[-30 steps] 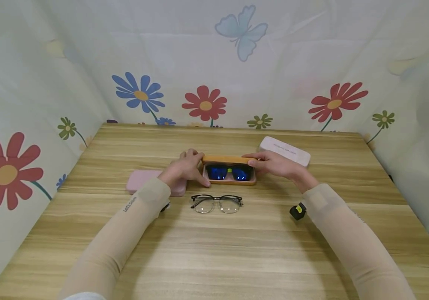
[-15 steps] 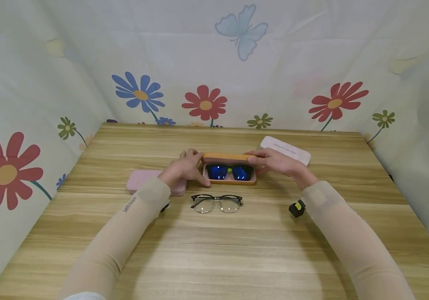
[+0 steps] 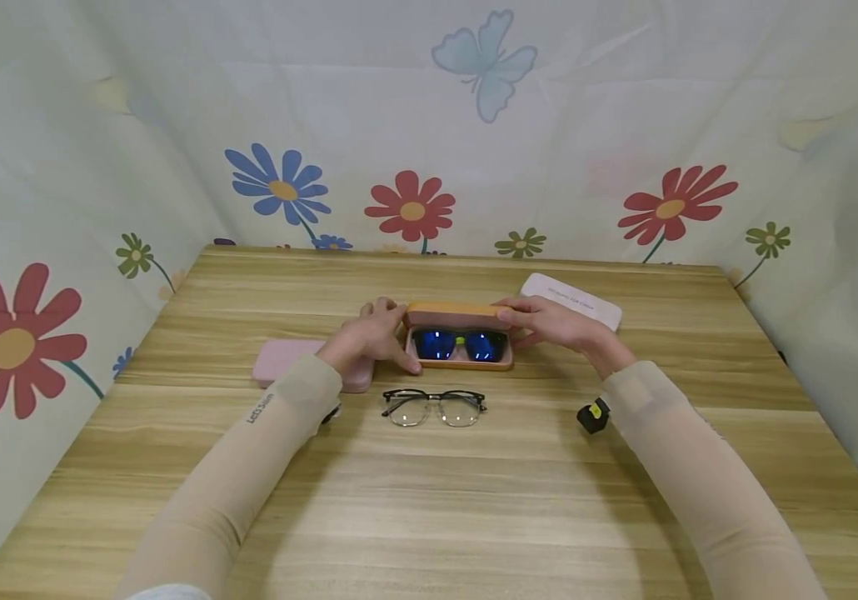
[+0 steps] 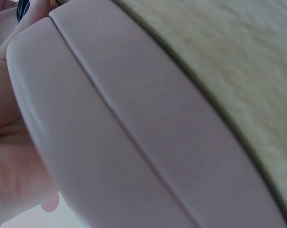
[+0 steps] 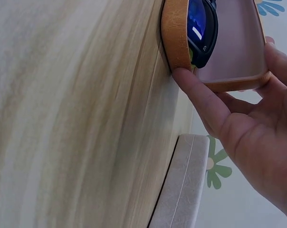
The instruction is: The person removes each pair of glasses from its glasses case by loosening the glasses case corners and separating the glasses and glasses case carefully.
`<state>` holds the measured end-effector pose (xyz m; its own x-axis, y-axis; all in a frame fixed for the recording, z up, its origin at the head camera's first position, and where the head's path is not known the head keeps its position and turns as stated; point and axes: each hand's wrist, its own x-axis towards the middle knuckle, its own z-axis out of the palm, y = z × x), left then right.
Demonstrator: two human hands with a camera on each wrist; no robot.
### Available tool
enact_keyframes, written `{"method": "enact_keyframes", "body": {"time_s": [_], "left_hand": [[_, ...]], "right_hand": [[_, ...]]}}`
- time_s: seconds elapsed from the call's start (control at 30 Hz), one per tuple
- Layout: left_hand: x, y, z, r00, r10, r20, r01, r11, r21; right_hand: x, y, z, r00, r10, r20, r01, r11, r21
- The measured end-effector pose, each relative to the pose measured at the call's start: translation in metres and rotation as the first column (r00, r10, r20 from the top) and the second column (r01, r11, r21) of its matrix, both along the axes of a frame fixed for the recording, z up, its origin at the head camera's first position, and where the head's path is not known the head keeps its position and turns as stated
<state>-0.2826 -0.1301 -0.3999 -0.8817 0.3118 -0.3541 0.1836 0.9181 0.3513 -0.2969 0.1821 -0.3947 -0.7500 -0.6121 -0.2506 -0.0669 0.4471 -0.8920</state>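
An orange glasses case (image 3: 459, 364) stands with its lid (image 3: 456, 308) raised, showing the pale pink lining. Inside lie dark sunglasses (image 3: 438, 344) with blue mirrored lenses. My left hand (image 3: 375, 332) grips the case's left end, thumb at the front and fingers behind. At the right end my right hand (image 3: 552, 323) holds the lid; in the right wrist view, one finger (image 5: 200, 97) of it also touches the corner of the case's base (image 5: 176, 35). Black-framed eyeglasses (image 3: 435, 407) rest on the table just in front. The left wrist view is mostly filled by a pink case (image 4: 110, 109).
The closed pink glasses case (image 3: 282, 357) lies left, partly under my left wrist. A white case (image 3: 573, 300) with small lettering sits behind my right hand. The wooden table (image 3: 444, 517) meets flower-print curtains (image 3: 369, 108) at the back and sides.
The orange case's lid has tilted further back, so more of its lining shows. My right hand has shifted slightly with it, while my left hand stays at the case's left end.
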Motion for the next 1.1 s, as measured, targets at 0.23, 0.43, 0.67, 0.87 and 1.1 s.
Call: {"method": "enact_keyframes", "body": {"time_s": [0.23, 0.43, 0.67, 0.87, 1.1], "left_hand": [[-0.0003, -0.0001, 0.0, 1.0, -0.005, -0.005, 0.005, 1.0, -0.004], [0.0, 0.0006, 0.0, 1.0, -0.001, -0.004, 0.001, 1.0, -0.004], [-0.0005, 0.0002, -0.0004, 1.0, -0.008, -0.013, 0.008, 1.0, 0.004], [-0.0004, 0.0, -0.0012, 1.0, -0.01, -0.017, 0.01, 1.0, 0.002], [0.0, -0.0003, -0.0006, 1.0, -0.009, -0.016, 0.009, 1.0, -0.002]], "right_hand": [[-0.0007, -0.0015, -0.0007, 1.0, 0.005, -0.021, -0.005, 1.0, 0.008], [0.0, -0.0031, -0.0019, 0.999, -0.003, -0.041, 0.004, 0.999, 0.041], [0.0003, -0.0039, -0.0013, 0.998, -0.018, -0.064, 0.022, 0.998, 0.059], [0.0009, -0.0039, -0.0033, 0.997, -0.02, -0.08, 0.025, 0.998, 0.057], [0.0042, -0.005, -0.0056, 0.995, -0.026, -0.094, 0.031, 0.998, 0.054]]}}
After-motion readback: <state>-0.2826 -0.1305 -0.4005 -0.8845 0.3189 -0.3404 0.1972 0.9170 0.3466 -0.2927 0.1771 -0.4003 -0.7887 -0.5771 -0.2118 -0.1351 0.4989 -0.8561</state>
